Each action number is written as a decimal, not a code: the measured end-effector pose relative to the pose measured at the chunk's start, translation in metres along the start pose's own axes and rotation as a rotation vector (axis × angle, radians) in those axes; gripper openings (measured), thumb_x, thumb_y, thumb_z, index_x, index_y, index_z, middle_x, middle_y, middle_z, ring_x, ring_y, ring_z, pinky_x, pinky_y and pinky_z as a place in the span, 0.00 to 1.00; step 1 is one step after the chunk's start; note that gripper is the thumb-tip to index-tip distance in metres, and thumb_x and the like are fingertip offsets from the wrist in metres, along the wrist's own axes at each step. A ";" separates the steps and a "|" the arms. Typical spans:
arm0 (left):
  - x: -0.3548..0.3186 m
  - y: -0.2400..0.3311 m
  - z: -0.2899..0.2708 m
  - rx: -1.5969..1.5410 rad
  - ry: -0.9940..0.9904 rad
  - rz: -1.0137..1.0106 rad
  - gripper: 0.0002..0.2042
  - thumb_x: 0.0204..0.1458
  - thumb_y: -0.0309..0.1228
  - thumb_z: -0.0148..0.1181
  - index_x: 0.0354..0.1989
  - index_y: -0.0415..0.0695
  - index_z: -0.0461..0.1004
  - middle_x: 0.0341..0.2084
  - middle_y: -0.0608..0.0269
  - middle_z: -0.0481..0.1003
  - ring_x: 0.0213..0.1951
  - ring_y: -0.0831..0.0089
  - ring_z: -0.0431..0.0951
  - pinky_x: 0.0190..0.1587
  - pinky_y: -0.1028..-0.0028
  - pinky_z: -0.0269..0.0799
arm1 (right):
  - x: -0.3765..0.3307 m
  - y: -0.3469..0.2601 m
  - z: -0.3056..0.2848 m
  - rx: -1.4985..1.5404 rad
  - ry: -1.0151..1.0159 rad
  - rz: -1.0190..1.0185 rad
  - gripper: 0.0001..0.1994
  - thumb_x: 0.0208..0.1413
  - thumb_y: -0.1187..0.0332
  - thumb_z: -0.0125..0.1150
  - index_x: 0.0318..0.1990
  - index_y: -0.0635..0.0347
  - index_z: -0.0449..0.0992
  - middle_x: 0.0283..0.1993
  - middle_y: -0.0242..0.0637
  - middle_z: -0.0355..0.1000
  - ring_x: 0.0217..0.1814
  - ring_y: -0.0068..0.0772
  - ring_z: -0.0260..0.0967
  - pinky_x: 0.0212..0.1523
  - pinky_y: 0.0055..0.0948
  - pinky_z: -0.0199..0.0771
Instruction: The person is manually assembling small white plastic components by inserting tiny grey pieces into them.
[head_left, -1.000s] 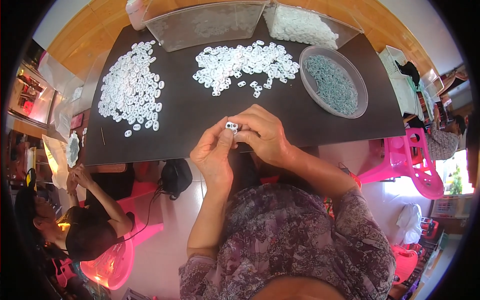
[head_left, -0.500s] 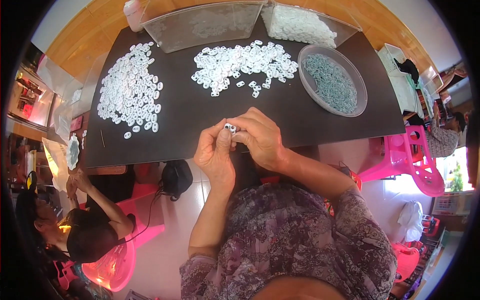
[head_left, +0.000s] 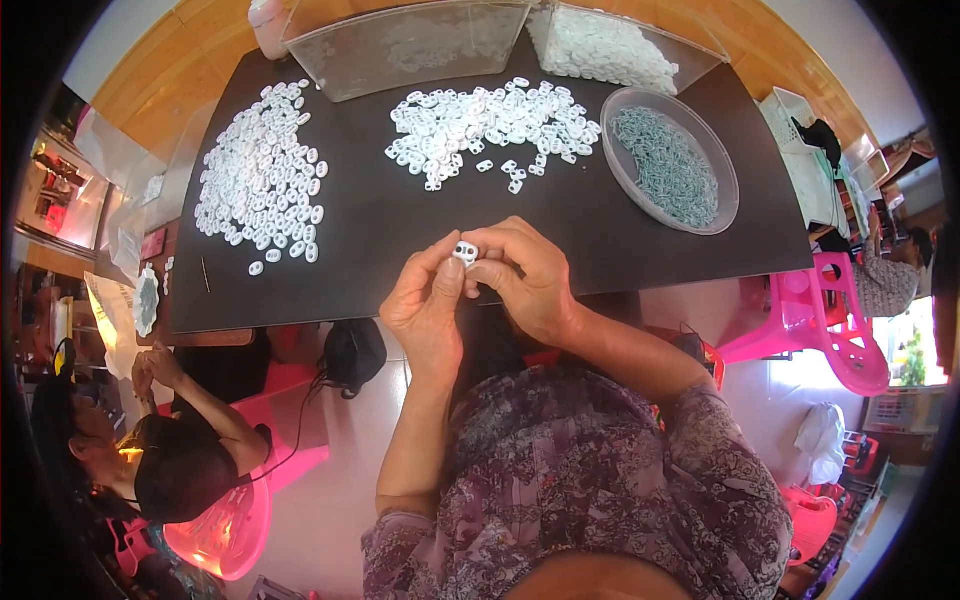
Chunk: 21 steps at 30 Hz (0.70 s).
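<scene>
Left hand (head_left: 428,305) and right hand (head_left: 525,275) together, pinching one small white two-holed piece (head_left: 465,251) above near edge of black desk (head_left: 380,225), grey-filled round dish (head_left: 672,160) far right, clear bins (head_left: 400,45) along far edge.

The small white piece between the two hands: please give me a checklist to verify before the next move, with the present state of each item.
1. Small white piece held by fingertips of both hands, left hand and right hand: ok.
2. Piece's two holes facing the camera: ok.
3. Grip firm enough: cannot tell.
4. Loose white pieces lying on the black table: ok.
5. Round clear bowl of grey-green parts to the right, upright: ok.
6. Hands apart from the seated person at lower left: ok.
</scene>
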<state>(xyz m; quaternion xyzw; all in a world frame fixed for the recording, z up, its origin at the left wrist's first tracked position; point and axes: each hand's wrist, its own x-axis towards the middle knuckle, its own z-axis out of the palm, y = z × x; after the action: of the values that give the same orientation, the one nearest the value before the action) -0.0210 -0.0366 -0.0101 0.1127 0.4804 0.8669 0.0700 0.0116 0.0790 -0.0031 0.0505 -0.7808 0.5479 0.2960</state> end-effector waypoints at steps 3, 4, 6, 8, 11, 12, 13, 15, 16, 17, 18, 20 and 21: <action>0.001 -0.003 -0.005 0.038 -0.069 0.029 0.12 0.52 0.19 0.55 0.46 0.32 0.72 0.29 0.63 0.71 0.27 0.79 0.70 0.31 0.80 0.69 | 0.001 -0.001 -0.003 -0.007 -0.006 0.014 0.13 0.43 0.81 0.60 0.40 0.65 0.73 0.29 0.35 0.69 0.30 0.29 0.65 0.30 0.25 0.67; 0.000 -0.002 -0.004 0.038 -0.058 0.029 0.13 0.51 0.19 0.55 0.46 0.33 0.72 0.30 0.64 0.70 0.28 0.79 0.70 0.31 0.80 0.69 | 0.001 -0.001 -0.003 0.013 -0.036 0.045 0.12 0.45 0.82 0.58 0.40 0.67 0.73 0.31 0.36 0.68 0.31 0.26 0.66 0.30 0.23 0.68; 0.000 -0.002 -0.003 0.039 -0.047 0.029 0.13 0.51 0.19 0.55 0.46 0.33 0.72 0.30 0.64 0.70 0.28 0.79 0.70 0.31 0.81 0.69 | 0.000 -0.001 -0.003 0.032 -0.065 0.076 0.11 0.47 0.82 0.57 0.40 0.68 0.74 0.33 0.36 0.67 0.31 0.22 0.67 0.30 0.21 0.68; -0.001 -0.001 -0.002 0.089 -0.053 0.061 0.13 0.51 0.20 0.56 0.46 0.34 0.72 0.29 0.64 0.70 0.28 0.79 0.69 0.31 0.81 0.69 | 0.000 -0.001 -0.001 0.041 -0.041 0.054 0.11 0.47 0.82 0.57 0.40 0.68 0.74 0.32 0.36 0.68 0.30 0.21 0.67 0.29 0.21 0.68; -0.001 -0.005 -0.002 0.129 -0.048 0.128 0.13 0.51 0.21 0.57 0.46 0.34 0.73 0.28 0.64 0.69 0.27 0.80 0.69 0.30 0.81 0.68 | 0.001 -0.001 0.000 -0.026 -0.033 -0.012 0.11 0.47 0.82 0.57 0.40 0.67 0.74 0.31 0.36 0.69 0.29 0.21 0.66 0.28 0.20 0.67; -0.001 -0.005 -0.002 0.128 -0.050 0.126 0.13 0.51 0.21 0.57 0.46 0.34 0.73 0.28 0.64 0.69 0.27 0.80 0.69 0.30 0.81 0.68 | 0.001 -0.001 0.000 -0.028 -0.032 -0.011 0.11 0.47 0.82 0.57 0.40 0.67 0.74 0.31 0.36 0.69 0.29 0.21 0.66 0.28 0.20 0.67; -0.002 -0.005 -0.001 0.140 -0.030 0.148 0.13 0.51 0.22 0.56 0.45 0.34 0.73 0.28 0.64 0.70 0.27 0.80 0.69 0.30 0.82 0.68 | 0.001 -0.003 0.000 -0.057 -0.024 -0.043 0.11 0.47 0.82 0.57 0.40 0.67 0.74 0.30 0.35 0.69 0.29 0.22 0.66 0.28 0.20 0.67; -0.005 -0.005 0.000 0.152 -0.009 0.169 0.12 0.52 0.23 0.56 0.45 0.34 0.74 0.27 0.64 0.70 0.27 0.80 0.69 0.30 0.82 0.67 | 0.001 -0.005 0.003 -0.086 -0.017 -0.074 0.10 0.47 0.82 0.57 0.40 0.67 0.74 0.29 0.35 0.69 0.28 0.22 0.65 0.28 0.20 0.67; -0.006 -0.008 0.001 0.140 0.026 0.164 0.11 0.52 0.23 0.56 0.44 0.33 0.74 0.27 0.65 0.70 0.27 0.80 0.69 0.30 0.82 0.67 | -0.001 -0.005 0.004 -0.070 -0.015 -0.065 0.11 0.47 0.82 0.57 0.40 0.67 0.74 0.30 0.35 0.69 0.28 0.22 0.65 0.28 0.21 0.67; -0.007 -0.009 0.002 0.128 0.061 0.160 0.11 0.53 0.24 0.55 0.43 0.33 0.74 0.27 0.65 0.70 0.26 0.80 0.69 0.30 0.82 0.67 | -0.002 -0.004 0.005 -0.055 -0.013 -0.056 0.11 0.47 0.81 0.57 0.40 0.67 0.73 0.30 0.35 0.69 0.29 0.23 0.65 0.28 0.21 0.67; -0.008 -0.009 0.003 0.127 0.061 0.159 0.11 0.53 0.24 0.55 0.43 0.33 0.74 0.27 0.65 0.70 0.26 0.80 0.69 0.30 0.82 0.67 | -0.004 -0.003 0.007 -0.056 -0.013 -0.056 0.11 0.47 0.81 0.57 0.40 0.67 0.73 0.30 0.35 0.69 0.29 0.23 0.65 0.28 0.21 0.67; -0.009 -0.009 0.005 0.056 0.089 0.151 0.10 0.55 0.25 0.53 0.43 0.34 0.73 0.28 0.66 0.70 0.28 0.81 0.69 0.32 0.82 0.67 | -0.006 0.000 0.012 0.010 0.020 -0.015 0.12 0.46 0.81 0.58 0.41 0.66 0.73 0.31 0.36 0.69 0.29 0.24 0.64 0.28 0.22 0.66; -0.010 -0.009 0.005 0.056 0.090 0.151 0.10 0.55 0.25 0.53 0.43 0.34 0.73 0.28 0.66 0.70 0.28 0.81 0.69 0.32 0.82 0.67 | -0.006 -0.001 0.013 0.010 0.020 -0.015 0.12 0.46 0.81 0.58 0.41 0.66 0.73 0.31 0.36 0.69 0.29 0.24 0.64 0.28 0.22 0.66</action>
<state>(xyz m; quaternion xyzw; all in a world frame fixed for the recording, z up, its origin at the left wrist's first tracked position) -0.0101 -0.0301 -0.0161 0.1114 0.4974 0.8601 -0.0202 0.0117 0.0658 -0.0087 0.0524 -0.7746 0.5503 0.3073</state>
